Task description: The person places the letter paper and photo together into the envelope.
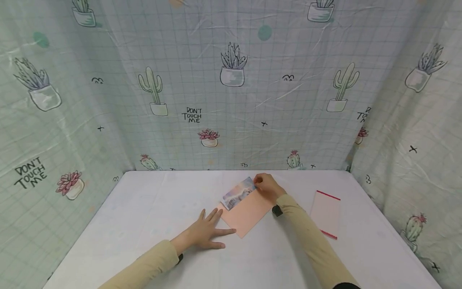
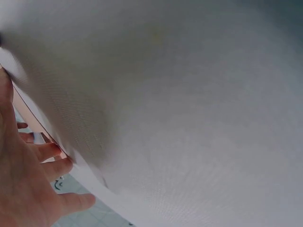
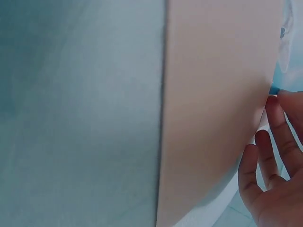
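Observation:
A peach-orange sheet of paper (image 1: 246,212) lies at an angle on the white table. Along its far left edge is a picture card (image 1: 238,193) with a blue and pink sky and pale shapes below. My left hand (image 1: 205,233) is spread with straight fingers, fingertips on the sheet's left edge; the left wrist view also shows this hand (image 2: 28,184) low against the table. Between thumb and index finger, my right hand (image 1: 268,184) pinches the card's far right corner. In the right wrist view the card's blue corner (image 3: 274,89) is at those fingertips, above the sheet (image 3: 213,94).
On the right side of the table (image 1: 144,208) lies a pale pink rectangular sheet (image 1: 326,214) with red strips along its far and near ends. A curtain (image 1: 231,120) printed with cacti and potted plants surrounds the table at the back and sides.

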A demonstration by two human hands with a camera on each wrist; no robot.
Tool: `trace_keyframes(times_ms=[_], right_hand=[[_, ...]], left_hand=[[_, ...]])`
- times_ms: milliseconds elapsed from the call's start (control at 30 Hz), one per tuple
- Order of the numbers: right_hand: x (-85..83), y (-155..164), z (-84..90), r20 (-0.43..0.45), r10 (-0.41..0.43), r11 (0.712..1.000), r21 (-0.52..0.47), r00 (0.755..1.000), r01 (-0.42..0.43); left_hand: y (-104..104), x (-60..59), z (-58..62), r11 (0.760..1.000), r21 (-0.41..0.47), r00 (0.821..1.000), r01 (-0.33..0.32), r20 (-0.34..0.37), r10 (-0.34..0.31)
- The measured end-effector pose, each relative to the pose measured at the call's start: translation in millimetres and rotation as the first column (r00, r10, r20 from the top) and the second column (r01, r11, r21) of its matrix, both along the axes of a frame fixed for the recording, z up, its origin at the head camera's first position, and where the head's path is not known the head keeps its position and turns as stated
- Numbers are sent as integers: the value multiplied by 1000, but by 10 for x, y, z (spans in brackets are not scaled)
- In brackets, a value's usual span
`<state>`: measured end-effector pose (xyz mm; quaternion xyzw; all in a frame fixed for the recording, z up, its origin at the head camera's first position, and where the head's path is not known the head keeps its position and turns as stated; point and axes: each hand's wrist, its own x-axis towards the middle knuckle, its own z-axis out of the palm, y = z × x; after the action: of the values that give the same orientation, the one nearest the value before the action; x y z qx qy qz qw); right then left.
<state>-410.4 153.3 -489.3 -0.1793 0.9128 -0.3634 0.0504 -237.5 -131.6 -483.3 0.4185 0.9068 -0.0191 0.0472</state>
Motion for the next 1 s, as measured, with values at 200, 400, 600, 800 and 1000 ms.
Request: trace_keyframes(times_ms=[200, 400, 600, 800, 1000], right_hand=[[89, -51, 50, -133, 37, 991, 130, 990, -20], [245, -191, 130, -324, 180, 928, 369, 929, -51], [332, -317, 172, -436, 285, 864, 502, 854, -32], [428, -430, 206, -415, 374, 824, 560, 829, -91], [519, -536, 187, -420, 480, 733, 674, 770, -89]], left_hand=[[1, -4, 9, 1000, 0, 1000, -5, -1, 5], [0, -7, -17, 1000, -3, 1000, -13, 19, 13], [-6, -23, -40, 1000, 25, 1000, 2, 26, -2], [6, -5, -22, 1000, 0, 1000, -12, 18, 12], [10, 9, -6, 999, -14, 999, -33, 12, 33]])
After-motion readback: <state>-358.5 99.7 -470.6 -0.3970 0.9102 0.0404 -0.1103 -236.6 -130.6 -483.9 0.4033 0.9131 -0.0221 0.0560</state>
